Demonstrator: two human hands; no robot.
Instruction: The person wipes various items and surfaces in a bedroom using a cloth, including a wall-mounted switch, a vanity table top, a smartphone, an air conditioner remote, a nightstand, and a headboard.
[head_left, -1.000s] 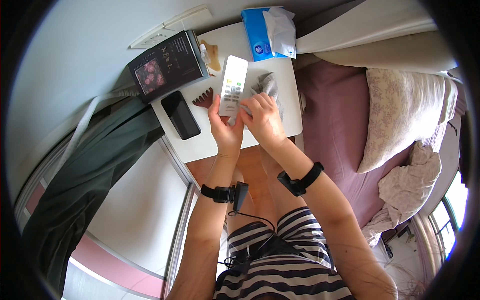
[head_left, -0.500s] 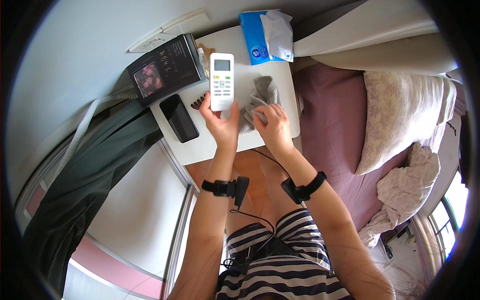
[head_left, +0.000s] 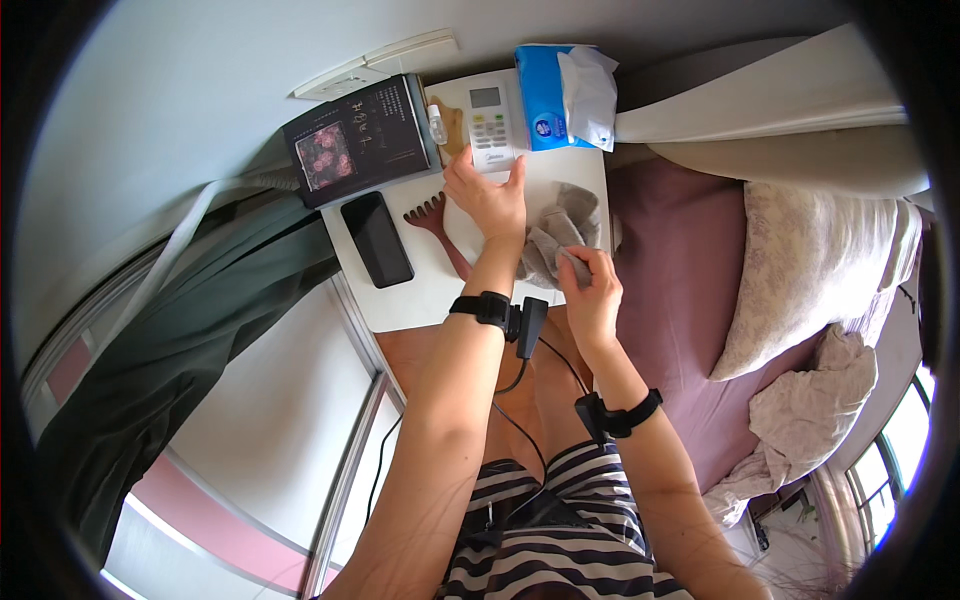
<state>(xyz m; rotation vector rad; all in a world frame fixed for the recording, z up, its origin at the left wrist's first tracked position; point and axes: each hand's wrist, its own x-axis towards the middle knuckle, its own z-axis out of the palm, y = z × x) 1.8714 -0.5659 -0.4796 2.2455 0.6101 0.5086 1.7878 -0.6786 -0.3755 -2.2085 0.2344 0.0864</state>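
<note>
Remote control (head_left: 491, 126), white, oblong.

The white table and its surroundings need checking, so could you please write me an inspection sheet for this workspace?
Surface: white table, its back crowded.
Things in hand: white remote, buttons facing up; grey cloth, crumpled.
Clutter: black phone, dark book, brown comb-like item, small bottle, blue tissue pack.
Grips: left grip at the remote's lower end, firmness unclear; right grip pinches the cloth.
Cables: black cable below the left wristband.
Surroundings: bed on the right, dark curtain on the left.
</note>
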